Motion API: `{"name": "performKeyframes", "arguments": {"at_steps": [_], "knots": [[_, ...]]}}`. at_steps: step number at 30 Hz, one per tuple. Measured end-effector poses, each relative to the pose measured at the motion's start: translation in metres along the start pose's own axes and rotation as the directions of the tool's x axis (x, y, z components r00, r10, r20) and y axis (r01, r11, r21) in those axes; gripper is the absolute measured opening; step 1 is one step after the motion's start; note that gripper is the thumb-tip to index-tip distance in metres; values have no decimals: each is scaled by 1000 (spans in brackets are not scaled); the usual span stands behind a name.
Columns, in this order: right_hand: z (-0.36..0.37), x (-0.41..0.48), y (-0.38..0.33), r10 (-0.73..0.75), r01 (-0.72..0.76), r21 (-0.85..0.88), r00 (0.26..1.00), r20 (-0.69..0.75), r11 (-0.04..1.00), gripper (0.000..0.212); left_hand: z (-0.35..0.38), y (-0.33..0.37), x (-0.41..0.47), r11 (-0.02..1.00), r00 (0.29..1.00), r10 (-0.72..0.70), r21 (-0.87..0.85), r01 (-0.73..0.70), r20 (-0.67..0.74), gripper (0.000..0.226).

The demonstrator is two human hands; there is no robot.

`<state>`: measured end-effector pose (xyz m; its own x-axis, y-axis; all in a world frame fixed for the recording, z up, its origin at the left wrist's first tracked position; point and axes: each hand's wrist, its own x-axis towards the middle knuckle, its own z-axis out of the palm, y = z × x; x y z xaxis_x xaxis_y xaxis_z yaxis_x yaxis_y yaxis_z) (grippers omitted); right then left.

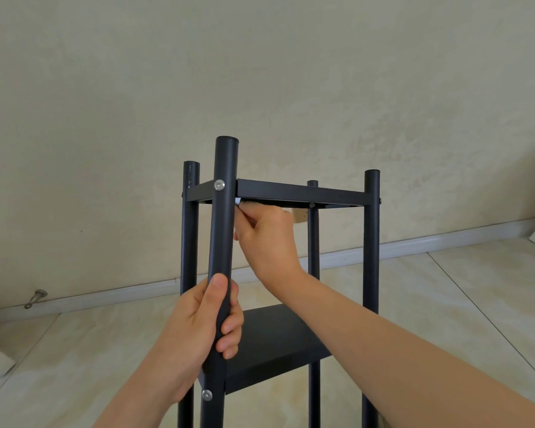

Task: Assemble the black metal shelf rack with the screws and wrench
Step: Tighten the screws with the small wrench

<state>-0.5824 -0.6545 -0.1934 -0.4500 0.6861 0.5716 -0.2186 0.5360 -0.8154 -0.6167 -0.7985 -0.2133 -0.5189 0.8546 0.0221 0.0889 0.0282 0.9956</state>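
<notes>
While upright, round matte post (223,230)

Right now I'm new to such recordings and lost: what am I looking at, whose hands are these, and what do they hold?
There is no machine here. One camera worn on a person's head looks down at their own bare hands. The left hand grips the near post of a black rack standing on the floor. The right hand reaches under the top shelf, pinching a small thin item, too hidden to name. A silver screw sits in that post.
</notes>
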Motion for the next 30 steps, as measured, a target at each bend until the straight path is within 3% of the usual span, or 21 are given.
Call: {"name": "performKeyframes", "arguments": {"at_steps": [5,11,24,30], "knots": [[-4,0,1,-21,22,6,1000,-8,1000,36,1,-1,1,1000,1000,2,0,-2,6,46],[-24,-4,-5,61,-49,-81,986,158,995,36,2,-1,3,1000,1000,2,16,-2,2,48],[-39,0,-22,167,-158,-70,972,167,985,28,3,0,0,1000,1000,-4,-7,4,-3,51],[-34,-1,-25,185,-180,-45,967,177,983,35,3,0,-1,1000,1000,-3,-13,3,-3,51]]}}
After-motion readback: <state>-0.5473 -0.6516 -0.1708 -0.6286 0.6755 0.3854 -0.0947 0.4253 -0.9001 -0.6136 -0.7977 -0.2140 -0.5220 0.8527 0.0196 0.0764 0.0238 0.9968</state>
